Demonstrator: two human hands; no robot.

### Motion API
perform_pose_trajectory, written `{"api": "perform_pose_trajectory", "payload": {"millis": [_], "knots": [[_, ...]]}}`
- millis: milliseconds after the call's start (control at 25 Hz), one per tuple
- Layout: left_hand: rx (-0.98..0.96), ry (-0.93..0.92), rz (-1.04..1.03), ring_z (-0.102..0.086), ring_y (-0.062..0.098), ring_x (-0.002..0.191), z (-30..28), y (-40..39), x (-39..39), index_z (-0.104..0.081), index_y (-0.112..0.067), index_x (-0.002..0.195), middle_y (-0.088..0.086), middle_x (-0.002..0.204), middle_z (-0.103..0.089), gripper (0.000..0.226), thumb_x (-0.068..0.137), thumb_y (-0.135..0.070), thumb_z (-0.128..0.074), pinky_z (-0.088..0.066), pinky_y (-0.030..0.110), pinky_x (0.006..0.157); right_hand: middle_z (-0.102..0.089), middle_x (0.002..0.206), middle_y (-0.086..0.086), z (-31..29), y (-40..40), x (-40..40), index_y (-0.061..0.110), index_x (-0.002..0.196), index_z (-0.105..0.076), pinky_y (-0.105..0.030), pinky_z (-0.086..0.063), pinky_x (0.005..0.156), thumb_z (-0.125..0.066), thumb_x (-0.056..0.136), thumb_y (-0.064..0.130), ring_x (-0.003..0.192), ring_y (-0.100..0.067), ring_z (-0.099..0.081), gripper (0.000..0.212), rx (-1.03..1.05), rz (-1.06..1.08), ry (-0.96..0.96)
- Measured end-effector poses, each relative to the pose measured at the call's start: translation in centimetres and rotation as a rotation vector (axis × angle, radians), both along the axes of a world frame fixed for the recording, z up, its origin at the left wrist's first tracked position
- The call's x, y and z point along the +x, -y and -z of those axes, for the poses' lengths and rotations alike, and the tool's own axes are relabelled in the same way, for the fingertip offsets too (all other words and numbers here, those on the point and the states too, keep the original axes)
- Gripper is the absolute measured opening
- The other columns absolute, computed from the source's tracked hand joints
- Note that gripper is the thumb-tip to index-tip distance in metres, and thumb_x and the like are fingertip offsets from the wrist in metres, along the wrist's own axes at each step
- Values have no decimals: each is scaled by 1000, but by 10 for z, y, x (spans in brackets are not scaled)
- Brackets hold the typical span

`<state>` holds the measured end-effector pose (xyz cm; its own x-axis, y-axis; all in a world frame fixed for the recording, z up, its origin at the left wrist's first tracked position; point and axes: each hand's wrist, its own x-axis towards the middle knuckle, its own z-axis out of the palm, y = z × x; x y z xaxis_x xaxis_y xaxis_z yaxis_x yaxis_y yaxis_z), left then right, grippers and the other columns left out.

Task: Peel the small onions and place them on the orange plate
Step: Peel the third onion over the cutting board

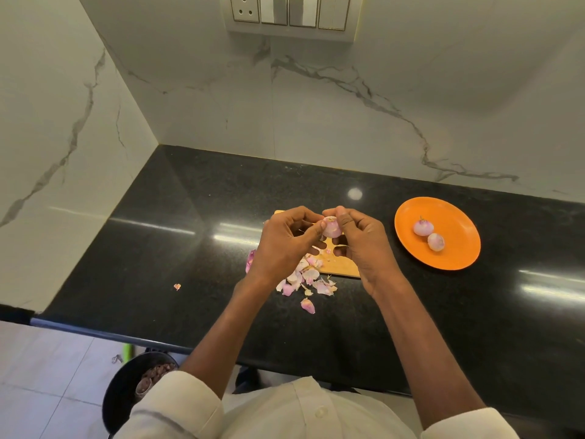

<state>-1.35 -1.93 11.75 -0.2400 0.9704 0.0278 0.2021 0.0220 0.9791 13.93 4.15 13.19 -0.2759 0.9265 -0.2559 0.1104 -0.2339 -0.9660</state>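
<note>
A small pale-purple onion is held in the air above a wooden cutting board. My left hand grips it from the left and my right hand pinches it from the right with the thumb on top. An orange plate lies to the right on the black counter. It holds two peeled onions, one farther back and one nearer. Loose pink onion skins lie on the board's near edge and on the counter below my hands.
The black granite counter ends in a front edge near my body. White marble walls close off the back and left, with a switch panel above. A stray skin lies to the left. A dark bin stands on the floor.
</note>
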Motion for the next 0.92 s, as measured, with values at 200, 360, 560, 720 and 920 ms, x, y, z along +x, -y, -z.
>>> {"api": "perform_pose_trajectory", "payload": {"millis": [200, 360, 560, 720, 920], "knots": [[21, -134, -108, -75, 22, 71, 5, -2, 13, -71, -15, 97, 3, 79, -76, 20, 98, -33, -79, -65, 47, 69, -73, 82, -9, 2, 4, -5, 15, 109, -78, -25, -56, 56, -56, 108, 29, 63, -10, -63, 26, 86, -19, 9], [-8, -174, -262, -63, 14, 60, 6, -8, 25, -61, -15, 88, 1, 70, -67, 19, 91, -18, -80, -58, 32, 60, -73, 91, -24, 5, 6, -10, 12, 111, -79, -26, -54, 56, -60, 106, 25, 65, -14, -62, 24, 54, -17, -24], [-38, -96, -224, -58, 5, 62, 4, -10, 29, -61, -14, 87, 2, 75, -65, 19, 90, -6, -77, -53, 25, 60, -75, 101, -23, 10, 11, -3, 9, 117, -77, -29, -60, 65, -60, 105, 25, 77, -24, -65, 26, -81, 33, -177], [-8, -21, -264, -61, 14, 70, 7, -9, 26, -59, -13, 87, 7, 80, -64, 18, 97, 2, -61, -54, 28, 64, -78, 100, -9, -2, 6, -4, 14, 117, -75, -29, -63, 67, -62, 103, 27, 75, -20, -71, 23, -130, 78, -320], [8, 184, -134, -75, 25, 102, 10, -6, 15, -69, -10, 118, 9, 108, -74, 16, 109, -21, -62, -67, 46, 85, -77, 117, -16, -2, -1, 1, 7, 131, -68, -34, -65, 82, -63, 103, 13, 106, -31, -77, 29, -252, 121, -459]]}}
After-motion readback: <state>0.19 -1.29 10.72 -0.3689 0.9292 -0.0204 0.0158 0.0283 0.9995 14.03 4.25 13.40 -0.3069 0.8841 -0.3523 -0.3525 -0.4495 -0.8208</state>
